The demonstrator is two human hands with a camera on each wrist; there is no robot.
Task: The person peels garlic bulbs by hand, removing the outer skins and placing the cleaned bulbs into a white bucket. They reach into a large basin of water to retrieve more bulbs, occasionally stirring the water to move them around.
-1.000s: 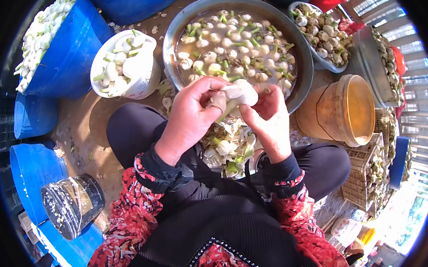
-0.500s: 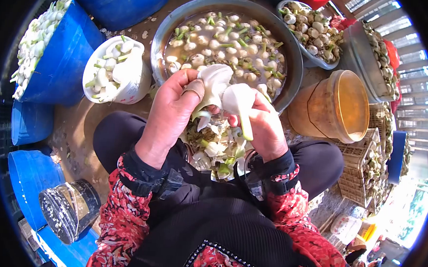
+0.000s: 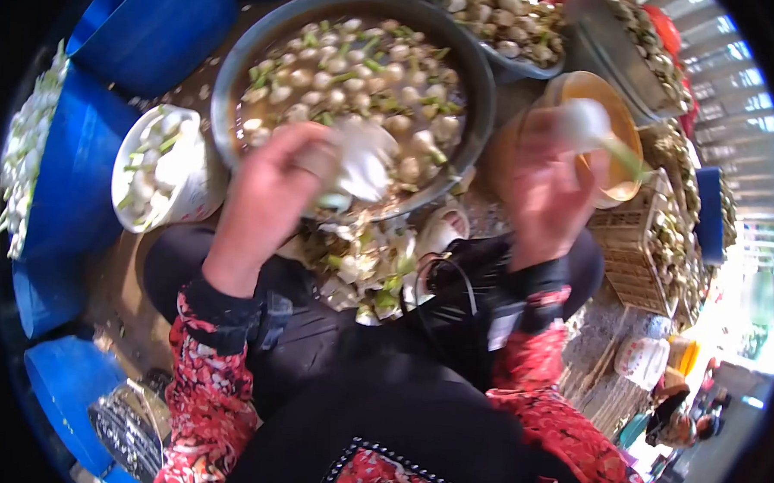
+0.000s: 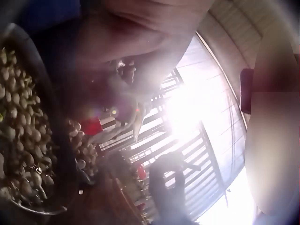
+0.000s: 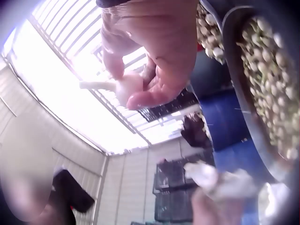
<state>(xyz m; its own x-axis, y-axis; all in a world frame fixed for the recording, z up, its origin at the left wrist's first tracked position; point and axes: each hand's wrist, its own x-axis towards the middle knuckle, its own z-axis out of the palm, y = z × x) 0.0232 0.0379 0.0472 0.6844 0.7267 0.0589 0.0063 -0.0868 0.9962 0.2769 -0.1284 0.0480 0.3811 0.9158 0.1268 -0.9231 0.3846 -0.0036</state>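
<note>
My right hand is raised at the right, pinching a white garlic bulb with a green stem. In the right wrist view thumb and fingers close around this bulb, its stem pointing left. My left hand grips loose white garlic skin, blurred by motion, over the near edge of a big basin. Many bulbs with short stems float in the basin's brown water. Below the hands lies a heap of peeled garlic skins between the legs.
A yellowish bucket stands behind the right hand. At the left are a white bucket of clean garlic and a blue tub. A wicker crate of garlic is at the right, a basin of unpeeled bulbs at the back.
The hands were together on the bulb, then drew apart with skin in the left and the bare bulb in the right. The right hand has swung right toward the yellowish bucket.
</note>
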